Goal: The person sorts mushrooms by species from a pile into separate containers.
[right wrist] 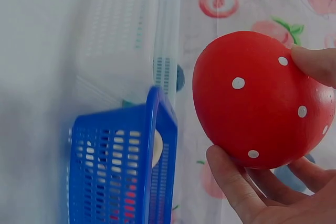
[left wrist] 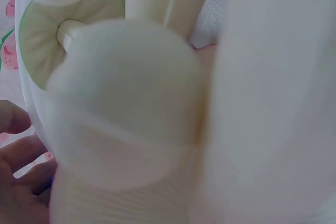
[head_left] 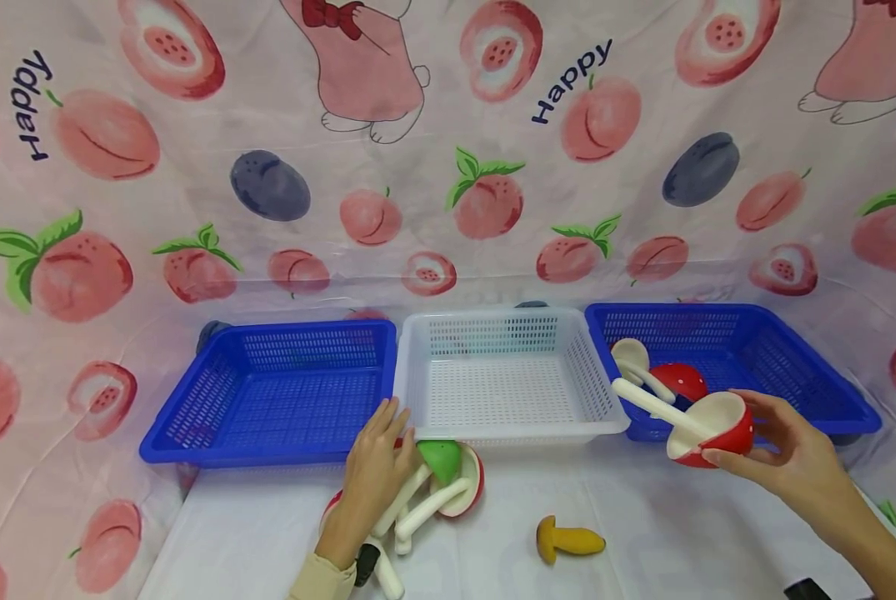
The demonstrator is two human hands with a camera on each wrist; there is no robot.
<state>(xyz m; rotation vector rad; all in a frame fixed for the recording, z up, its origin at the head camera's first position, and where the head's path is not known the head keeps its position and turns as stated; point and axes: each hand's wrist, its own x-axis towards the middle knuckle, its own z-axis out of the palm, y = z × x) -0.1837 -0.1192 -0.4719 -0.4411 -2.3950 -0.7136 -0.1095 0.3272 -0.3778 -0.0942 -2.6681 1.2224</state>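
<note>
1. Right hand (head_left: 796,450) has it: thumb and fingers pinch a red mushroom (head_left: 727,433) by its cap, held up at the near edge of the right-hand blue basket (head_left: 778,371). The wrist view shows a smooth, glossy dome with white dots; overhead, a cream underside and a pale, rod-like stem pointing left.

2. Over to the left hand (head_left: 375,467), fingers loosely extended over a pile; whether it touches anything, I cannot tell. Its wrist view is crowded with blurred, rounded pale forms.

3. Beside it, knobby white stems (head_left: 434,504) cross, with a smooth green cap (head_left: 440,460) and a red-rimmed cap (head_left: 472,483) among them.

4. Off alone on the white tabletop (head_left: 643,533) lies a yellow mushroom (head_left: 571,540), its tapered body meeting a browner cap.

5. Inside that right basket: a dotted red cap (head_left: 682,379) and a cream-undersided mushroom (head_left: 631,353).

6. Alongside, a white basket (head_left: 493,396) and left-hand blue basket (head_left: 305,412), both slotted lattice; behind, creased, peach-printed fabric (head_left: 417,179).
</note>
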